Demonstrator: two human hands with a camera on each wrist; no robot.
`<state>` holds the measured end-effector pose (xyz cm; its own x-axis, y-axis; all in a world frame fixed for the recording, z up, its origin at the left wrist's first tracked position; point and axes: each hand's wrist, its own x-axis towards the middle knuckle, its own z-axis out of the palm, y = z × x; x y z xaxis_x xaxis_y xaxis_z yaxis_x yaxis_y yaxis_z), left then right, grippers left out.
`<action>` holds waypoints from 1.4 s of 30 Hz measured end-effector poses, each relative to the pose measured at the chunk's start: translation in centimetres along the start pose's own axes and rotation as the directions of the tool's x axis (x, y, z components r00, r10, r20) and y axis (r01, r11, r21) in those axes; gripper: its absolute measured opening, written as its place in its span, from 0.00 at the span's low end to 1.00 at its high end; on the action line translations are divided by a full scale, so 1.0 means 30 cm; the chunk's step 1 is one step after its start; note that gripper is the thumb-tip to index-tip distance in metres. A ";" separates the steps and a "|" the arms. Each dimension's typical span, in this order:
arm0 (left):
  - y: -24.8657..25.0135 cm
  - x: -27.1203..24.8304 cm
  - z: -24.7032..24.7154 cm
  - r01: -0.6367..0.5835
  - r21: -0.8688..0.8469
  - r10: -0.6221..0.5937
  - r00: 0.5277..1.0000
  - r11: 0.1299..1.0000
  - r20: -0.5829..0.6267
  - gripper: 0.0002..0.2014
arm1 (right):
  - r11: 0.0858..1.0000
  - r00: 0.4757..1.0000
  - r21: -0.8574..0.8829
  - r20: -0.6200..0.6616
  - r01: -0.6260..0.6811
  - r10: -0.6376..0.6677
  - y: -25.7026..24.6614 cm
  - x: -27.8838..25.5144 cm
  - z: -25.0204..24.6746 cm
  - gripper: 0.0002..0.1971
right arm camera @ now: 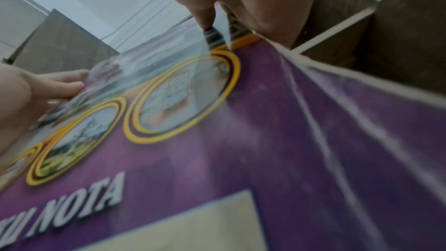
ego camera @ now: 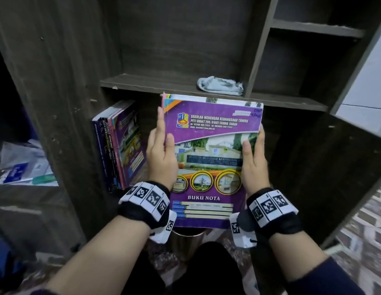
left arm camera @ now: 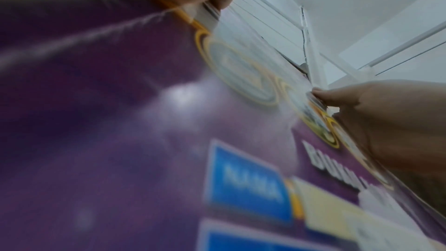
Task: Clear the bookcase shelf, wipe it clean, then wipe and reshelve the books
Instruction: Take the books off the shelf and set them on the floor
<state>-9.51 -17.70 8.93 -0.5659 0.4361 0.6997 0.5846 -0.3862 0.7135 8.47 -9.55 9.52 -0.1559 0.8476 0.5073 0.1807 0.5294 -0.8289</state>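
Purple notebook held flat in front of a dark wooden bookcase, left hand gripping its left edge, right hand gripping its right edge, thumbs on the cover, grey cloth on the shelf above, books leaning in the lower compartment.

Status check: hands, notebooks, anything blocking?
Left hand and right hand grip purple notebook stack. Cloth on upper shelf. Shelved books lean lower left.

Purple notebook (yellow-ringed photo circles), pale blue-grey cloth, dark wood-grain bookcase
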 end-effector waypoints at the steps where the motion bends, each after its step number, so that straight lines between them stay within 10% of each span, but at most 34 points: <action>1: 0.023 -0.002 0.019 -0.011 -0.021 0.011 1.000 1.000 0.007 0.27 | 1.000 1.000 -0.015 -0.015 0.009 -0.010 -0.013 -0.002 -0.037 0.28; 9: 0.198 -0.111 0.237 0.070 -0.346 0.004 0.978 0.936 0.210 0.27 | 0.986 0.966 -0.164 -0.250 0.018 -0.060 -0.076 -0.122 -0.388 0.25; 15: 0.337 -0.361 0.471 0.277 -0.482 -0.007 0.872 0.831 0.490 0.27 | 0.933 0.881 -0.311 -0.474 -0.180 0.012 -0.031 -0.378 -0.733 0.28; 24: 0.413 -0.836 0.747 0.384 -0.300 -0.019 0.643 0.873 0.766 0.27 | 0.717 0.706 -0.355 -0.657 -0.600 0.265 0.165 -0.727 -1.064 0.28; 33: 0.129 -1.233 0.846 0.476 0.170 -0.332 0.279 0.863 0.901 0.28 | 0.399 0.441 -0.212 -0.597 -0.892 0.670 0.554 -0.939 -1.062 0.29; 42: -0.077 -1.375 0.890 0.416 0.442 -0.542 0.158 0.795 0.826 0.29 | 0.139 0.241 -0.237 -0.481 -0.961 0.843 0.836 -0.973 -0.994 0.29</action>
<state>28.01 -13.11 -22.55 0.0739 0.9492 -0.3059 0.4865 0.2334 0.8419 46.51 -19.88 -19.05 0.5819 0.6683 -0.4634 0.4054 -0.7323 -0.5471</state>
